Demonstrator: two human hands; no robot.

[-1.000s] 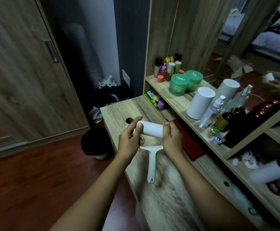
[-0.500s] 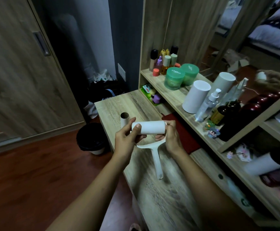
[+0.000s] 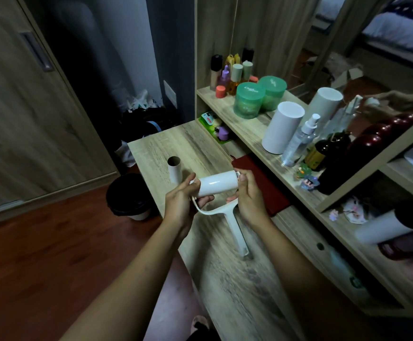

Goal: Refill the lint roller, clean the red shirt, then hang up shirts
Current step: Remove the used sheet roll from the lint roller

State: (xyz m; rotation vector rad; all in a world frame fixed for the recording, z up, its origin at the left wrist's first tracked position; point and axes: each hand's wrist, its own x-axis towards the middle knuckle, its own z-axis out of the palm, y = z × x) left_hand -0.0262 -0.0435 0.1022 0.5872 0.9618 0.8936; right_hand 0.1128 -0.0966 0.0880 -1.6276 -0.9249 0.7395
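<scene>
While the wooden worktop (image 3: 237, 286) stretches beneath both hands, a dark red shirt (image 3: 262, 185) lies folded just beyond the right hand (image 3: 249, 200). Between the hands, held above the worktop, is the white lint roller (image 3: 232, 222): its glossy white refill roll (image 3: 216, 184) is pinched at either end by the left hand (image 3: 181, 207) and the right, handle pointing toward the person. An empty cardboard core (image 3: 174, 168) stands upright just beyond the left hand.

Refill roll (image 3: 217, 184) now tilted, right end up; roller frame (image 3: 227, 219) swung under.
</scene>
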